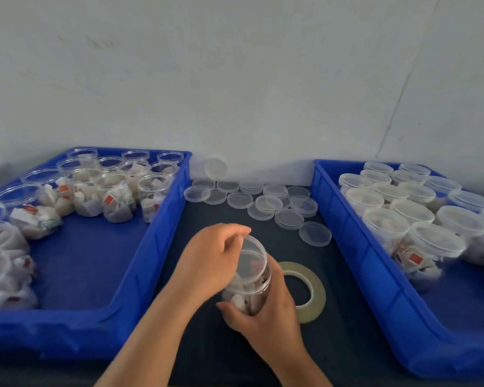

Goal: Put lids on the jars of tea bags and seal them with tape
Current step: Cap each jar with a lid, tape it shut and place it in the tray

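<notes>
Lid [252,259], pinched at its rim by left hand [210,258], tilts on jar [253,294] gripped by right hand [268,314], tape roll [317,291] beside.

- The left hand [213,261] is bare, and the left forearm [151,331] behind it is bare to the frame's edge.
- The right hand [266,314] and right forearm [299,364] are likewise bare.

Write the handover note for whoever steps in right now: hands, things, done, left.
Left hand pinches a lid, tilted on the jar, not yet seated.
Right hand grips that jar low.
Tape roll lies flat right of the jar; spare lids lie between the bins.
Done: lidded jars in the right bin; their tape cannot be seen.
Left: seat and tape this jar, then the open jars in the left bin.
</notes>
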